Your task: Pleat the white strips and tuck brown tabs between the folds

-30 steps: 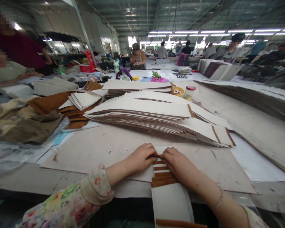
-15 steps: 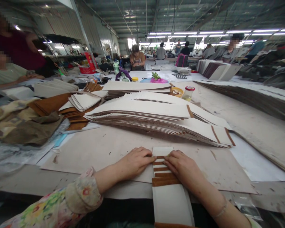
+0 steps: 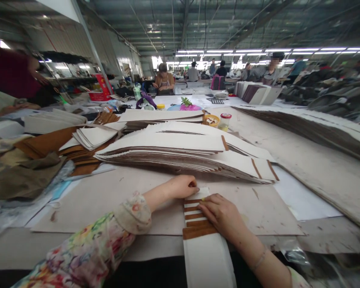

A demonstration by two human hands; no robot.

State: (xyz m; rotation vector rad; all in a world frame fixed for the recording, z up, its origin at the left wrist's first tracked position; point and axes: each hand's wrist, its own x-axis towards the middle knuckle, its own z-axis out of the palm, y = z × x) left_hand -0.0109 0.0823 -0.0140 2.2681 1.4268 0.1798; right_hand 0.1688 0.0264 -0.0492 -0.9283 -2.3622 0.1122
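Observation:
A long off-white panel (image 3: 207,258) lies before me and hangs over the table's front edge. Several brown strips (image 3: 195,233) cross it one above another. My right hand (image 3: 223,214) rests on the panel's right side, fingers stretched over the ends of the upper strips. Just above the top strip, by the panel's upper left corner, my left hand (image 3: 181,187) is closed with its fingertips curled together. Whatever is between those fingertips, if anything, is too small to make out.
Behind my hands lies a fanned stack of off-white panels (image 3: 168,142), some with brown strips. Folded brown pieces (image 3: 84,158) and cloth (image 3: 33,176) lie left. A yellow bowl (image 3: 212,120) and red-lidded jar (image 3: 225,121) stand beyond. Several people work farther back.
My left hand has lifted off the top strip's left end, moving up toward the panel's far edge with its fingers curled. My right hand stays on the strips. The view has shifted right.

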